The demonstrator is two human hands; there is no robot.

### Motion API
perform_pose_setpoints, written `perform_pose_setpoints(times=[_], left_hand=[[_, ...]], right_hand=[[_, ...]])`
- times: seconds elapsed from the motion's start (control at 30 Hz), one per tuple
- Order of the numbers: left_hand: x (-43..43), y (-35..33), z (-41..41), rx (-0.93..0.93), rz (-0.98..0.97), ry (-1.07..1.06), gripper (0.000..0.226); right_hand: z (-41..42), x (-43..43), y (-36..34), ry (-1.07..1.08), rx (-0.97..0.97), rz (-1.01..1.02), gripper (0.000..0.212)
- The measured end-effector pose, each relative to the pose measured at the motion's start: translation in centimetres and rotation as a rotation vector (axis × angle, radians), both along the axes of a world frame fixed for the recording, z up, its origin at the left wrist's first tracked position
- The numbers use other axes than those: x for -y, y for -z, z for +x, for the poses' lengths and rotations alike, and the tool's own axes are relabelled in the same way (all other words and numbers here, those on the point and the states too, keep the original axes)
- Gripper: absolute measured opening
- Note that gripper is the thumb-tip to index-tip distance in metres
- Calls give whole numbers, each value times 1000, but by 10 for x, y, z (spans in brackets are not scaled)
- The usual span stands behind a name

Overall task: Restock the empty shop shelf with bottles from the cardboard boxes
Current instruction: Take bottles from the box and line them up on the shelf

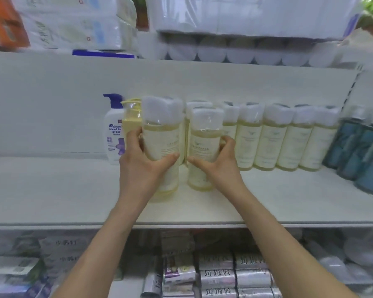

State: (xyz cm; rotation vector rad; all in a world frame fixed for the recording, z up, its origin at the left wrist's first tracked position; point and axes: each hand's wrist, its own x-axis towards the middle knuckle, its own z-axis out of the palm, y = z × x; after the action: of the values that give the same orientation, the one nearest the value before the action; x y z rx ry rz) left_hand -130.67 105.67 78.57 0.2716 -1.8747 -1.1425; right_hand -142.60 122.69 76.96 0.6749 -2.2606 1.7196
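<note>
Left hand (pixel 143 166) and right hand (pixel 219 166) each grip an upright pale-yellow, white-capped, film-wrapped bottle (pixel 204 134).

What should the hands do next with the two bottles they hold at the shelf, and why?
Probably push both back level with the row of matching bottles, then let go. The left hand grips the left bottle and the right hand grips the right bottle; both stand nearer the front edge of the shelf than that row.

Left hand (pixel 143 168), right hand (pixel 219 166) around pale-yellow bottles (pixel 162 138)
</note>
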Motion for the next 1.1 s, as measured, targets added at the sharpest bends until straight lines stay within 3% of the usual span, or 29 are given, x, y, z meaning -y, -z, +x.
perform_pose_setpoints(times=[0.1,0.17,0.27,0.37,0.5,0.67,0.8,0.9,1.0,1.1], left_hand=[[4,-1,-2,-13,19,17,85],[5,-3,-3,-14,22,26,82],[3,-7,-1,-19,14,41,80],[1,-9,2,-36,6,57,80],[-1,-6,5,-52,-5,62,78],[-3,-1,9,-53,-14,58,82],[-2,2,13,-42,-22,59,86],[-3,4,16,-33,-22,59,82],[-6,6,15,-27,-16,62,82],[-8,8,12,-18,-21,58,83]], right_hand=[[-6,-21,-35,-116,-8,-45,104],[-13,-33,-63,-211,-17,23,94],[-22,-38,-89,-305,-5,181,96],[-25,-36,-87,-314,-1,198,91],[-25,-23,-71,-172,-104,137,83],[-23,-2,-52,156,-288,112,99],[-25,-22,-29,-158,33,-65,101],[-31,-36,-6,-305,165,8,90],[-34,-33,1,-242,136,41,86],[-29,-15,3,-47,24,131,94]])
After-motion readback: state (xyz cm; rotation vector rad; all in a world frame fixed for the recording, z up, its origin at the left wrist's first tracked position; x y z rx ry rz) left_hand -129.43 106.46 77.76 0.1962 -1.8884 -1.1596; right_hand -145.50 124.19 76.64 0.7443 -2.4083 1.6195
